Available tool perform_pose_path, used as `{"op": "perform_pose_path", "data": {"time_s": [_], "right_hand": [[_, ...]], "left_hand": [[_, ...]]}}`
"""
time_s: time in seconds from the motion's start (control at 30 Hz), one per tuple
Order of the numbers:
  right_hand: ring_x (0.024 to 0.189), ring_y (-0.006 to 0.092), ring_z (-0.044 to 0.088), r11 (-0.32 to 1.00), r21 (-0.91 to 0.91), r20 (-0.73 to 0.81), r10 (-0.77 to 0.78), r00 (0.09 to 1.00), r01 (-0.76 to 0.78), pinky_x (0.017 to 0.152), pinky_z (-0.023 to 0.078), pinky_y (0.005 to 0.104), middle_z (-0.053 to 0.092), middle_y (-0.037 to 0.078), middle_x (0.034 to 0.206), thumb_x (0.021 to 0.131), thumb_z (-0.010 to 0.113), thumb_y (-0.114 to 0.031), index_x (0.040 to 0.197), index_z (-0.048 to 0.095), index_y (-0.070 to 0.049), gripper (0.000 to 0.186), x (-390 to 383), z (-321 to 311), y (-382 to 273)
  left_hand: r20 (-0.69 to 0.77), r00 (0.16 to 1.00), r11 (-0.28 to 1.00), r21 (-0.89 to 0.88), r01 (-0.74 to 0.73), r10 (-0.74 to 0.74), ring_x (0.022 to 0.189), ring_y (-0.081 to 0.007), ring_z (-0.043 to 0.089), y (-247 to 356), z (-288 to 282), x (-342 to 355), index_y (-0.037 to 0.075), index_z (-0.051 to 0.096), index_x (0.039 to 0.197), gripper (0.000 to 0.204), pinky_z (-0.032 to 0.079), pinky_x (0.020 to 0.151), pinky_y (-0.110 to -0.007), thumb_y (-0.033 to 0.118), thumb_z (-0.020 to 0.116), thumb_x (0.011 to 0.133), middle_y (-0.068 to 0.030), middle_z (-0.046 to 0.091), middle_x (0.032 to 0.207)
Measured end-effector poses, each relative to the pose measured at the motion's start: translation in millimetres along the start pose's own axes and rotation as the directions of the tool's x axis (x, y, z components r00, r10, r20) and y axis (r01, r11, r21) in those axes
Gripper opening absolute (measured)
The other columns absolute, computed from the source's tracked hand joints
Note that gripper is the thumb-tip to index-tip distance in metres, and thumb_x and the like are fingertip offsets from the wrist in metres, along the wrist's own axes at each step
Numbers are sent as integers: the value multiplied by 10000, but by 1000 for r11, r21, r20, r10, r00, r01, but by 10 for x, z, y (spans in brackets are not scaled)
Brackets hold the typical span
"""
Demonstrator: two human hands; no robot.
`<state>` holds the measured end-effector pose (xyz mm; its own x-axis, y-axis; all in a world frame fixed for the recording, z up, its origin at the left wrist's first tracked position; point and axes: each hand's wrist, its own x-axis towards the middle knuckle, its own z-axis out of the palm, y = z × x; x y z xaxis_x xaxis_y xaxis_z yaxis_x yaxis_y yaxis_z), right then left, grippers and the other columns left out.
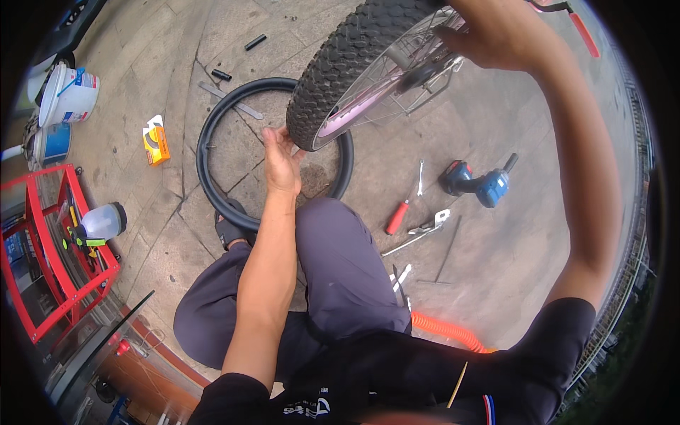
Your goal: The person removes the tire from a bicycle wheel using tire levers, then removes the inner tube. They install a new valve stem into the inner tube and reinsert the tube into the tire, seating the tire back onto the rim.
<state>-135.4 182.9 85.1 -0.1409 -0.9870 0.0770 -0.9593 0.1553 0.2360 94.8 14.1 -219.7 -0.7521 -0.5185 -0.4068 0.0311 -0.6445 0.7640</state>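
Note:
A bicycle wheel point(368, 106) with a knobby black tire point(333, 67) and a pink-toned rim leans, tilted, at the top of the view. At the tire's lower edge is my left hand point(283, 164), its thumb up and its other fingers partly hidden around the rubber. My right hand point(499, 32) reaches over the wheel's upper right part, thumb by the spokes; the frame's edge cuts off its other fingers. Beneath the wheel a black inner tube point(205, 159) lies in a ring on the paving, near my foot.
Right of my knee lie a red-handled screwdriver point(398, 218), a blue cordless impact wrench point(489, 187) and other hand tools. An orange coiled hose point(446, 326) runs beside me. At left are a yellow box point(156, 145), a red metal rack point(71, 304) and a white bucket point(71, 95).

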Motion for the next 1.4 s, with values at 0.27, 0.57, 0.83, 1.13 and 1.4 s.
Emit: {"op": "perform_pose_path", "data": {"time_s": [0.27, 0.57, 0.83, 1.13, 1.4], "right_hand": [[1279, 327, 474, 993, -117, 196, 23, 980, 0, 1103, 379, 493, 559, 73, 1292, 588, 823, -34, 1283, 549, -181, 761, 397, 25, -587], [1079, 346, 561, 961, -116, 351, 278, 894, -253, 1057, 365, 533, 595, 94, 1058, 580, 816, -75, 1076, 568, -111, 555, 722, -13, -824], [1086, 369, 548, 928, -199, 434, 373, 820, -316, 1050, 352, 560, 587, 113, 1055, 574, 780, -40, 1070, 566, -90, 543, 924, 2, -891], [1439, 412, 266, 549, -52, 263, 814, 519, -835, 1145, 237, 556, 350, 233, 1510, 851, 588, -493, 1496, 316, -30, 839, 754, -290, -1109], [919, 104, 556, -425, 557, 199, 902, -382, -713, 696, 494, 274, 544, 61, 1211, 925, 651, -446, 1379, 411, -41, 654, 851, -5, -1135]], "left_hand": [[248, 639, 509, -429, 746, -728, 1096, -325, 605, -537, 27, 593, 63, 586, 1223, 515, 512, 941, -474, 476, 526, 922, -163, 633, 1184], [472, 320, 135, -385, 913, -821, 1112, -387, 588, -863, 18, 943, 35, 575, 1258, 569, 464, 965, -577, 477, 521, 903, -220, 612, 1227], [460, 255, 89, -353, 932, -850, 997, -292, 642, -851, -23, 978, 52, 590, 1194, 477, 521, 912, -488, 435, 541, 914, -137, 663, 1071], [580, 236, -83, -469, 879, -780, 1011, -309, 614, -659, -64, 839, 115, 631, 1146, 512, 488, 928, -523, 542, 602, 866, -86, 664, 1066], [684, 355, -13, -470, 883, -637, 1082, -323, 612, -946, -108, 731, 104, 608, 1210, 540, 472, 982, -527, 504, 670, 852, -87, 663, 1125]]}}
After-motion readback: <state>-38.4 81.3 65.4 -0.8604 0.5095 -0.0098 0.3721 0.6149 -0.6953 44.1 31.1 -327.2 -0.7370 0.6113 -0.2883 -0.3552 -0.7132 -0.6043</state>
